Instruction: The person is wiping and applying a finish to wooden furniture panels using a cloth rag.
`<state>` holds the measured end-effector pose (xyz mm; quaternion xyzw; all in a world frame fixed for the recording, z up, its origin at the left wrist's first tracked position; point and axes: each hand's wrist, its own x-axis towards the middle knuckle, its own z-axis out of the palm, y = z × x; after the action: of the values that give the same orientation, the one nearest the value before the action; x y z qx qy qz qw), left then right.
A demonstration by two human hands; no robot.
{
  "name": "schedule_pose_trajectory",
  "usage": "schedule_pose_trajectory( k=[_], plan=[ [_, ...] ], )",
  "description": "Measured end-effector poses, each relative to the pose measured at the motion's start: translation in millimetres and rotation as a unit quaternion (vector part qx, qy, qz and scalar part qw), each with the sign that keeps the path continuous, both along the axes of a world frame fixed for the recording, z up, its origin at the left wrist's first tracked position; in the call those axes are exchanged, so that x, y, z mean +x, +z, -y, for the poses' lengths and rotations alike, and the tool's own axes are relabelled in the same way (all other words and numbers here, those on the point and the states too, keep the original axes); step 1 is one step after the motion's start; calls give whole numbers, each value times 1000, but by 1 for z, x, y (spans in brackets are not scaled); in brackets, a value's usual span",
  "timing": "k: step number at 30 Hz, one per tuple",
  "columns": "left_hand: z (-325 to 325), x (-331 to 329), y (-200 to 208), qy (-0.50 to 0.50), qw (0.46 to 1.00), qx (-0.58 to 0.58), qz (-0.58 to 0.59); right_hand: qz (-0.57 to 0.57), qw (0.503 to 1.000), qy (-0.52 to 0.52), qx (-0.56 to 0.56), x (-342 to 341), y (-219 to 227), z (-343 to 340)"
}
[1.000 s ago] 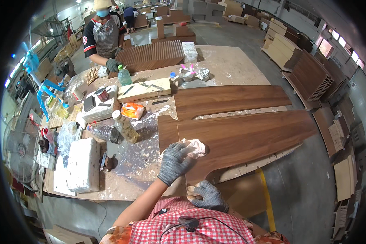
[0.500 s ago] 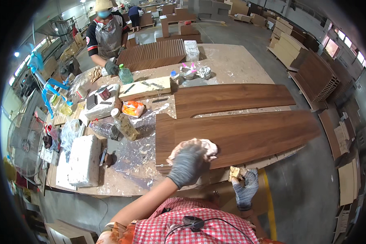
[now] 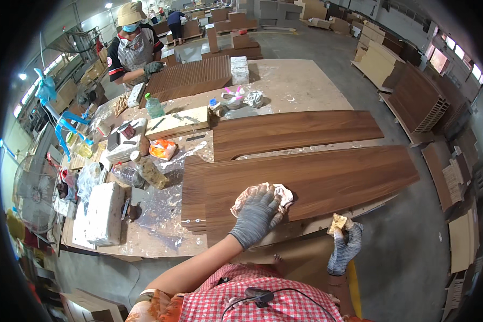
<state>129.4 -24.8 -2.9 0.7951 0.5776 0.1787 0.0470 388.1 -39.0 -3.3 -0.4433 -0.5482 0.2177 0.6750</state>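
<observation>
Nearest, the right hand hangs off the bench, its gloved fingers pinched around a small yellowish block; the block looks light, its stiffness hard to judge, and it suits a grip by the sides. Ahead and to the left, the fingers of the left hand lie flat and slightly fanned on a crumpled pale cloth, pressing rather than clutching. The cloth should be soft and light, easily bunched from its middle. Directly under it lies the long brown board, likely stiff, fairly heavy and smooth enough to slip in gloves; it is best taken by both long edges, sparing its face. Beyond those fingers lies a narrower brown board. To their left are a white block and a tilted bottle; farthest ahead, a co-worker stands by ribbed brown pieces.
</observation>
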Motion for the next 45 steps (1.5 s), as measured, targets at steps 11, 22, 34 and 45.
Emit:
schedule_pose_trajectory(
  k=[11, 22, 34, 45],
  plan=[
    [-26, 74, -9, -21, 997, 50, 46, -90, 955, 205, -196, 35, -29, -129],
    [15, 46, -31, 15, 997, 30, 71, -156, 879, 372, -253, 45, -57, -228],
    [81, -18, -28, 140, 989, 42, -5, -237, 848, 390, -270, 34, 10, -201],
    [127, -33, -13, 154, 986, 58, 14, -590, 574, 466, -325, 36, 15, -198]
  ],
)
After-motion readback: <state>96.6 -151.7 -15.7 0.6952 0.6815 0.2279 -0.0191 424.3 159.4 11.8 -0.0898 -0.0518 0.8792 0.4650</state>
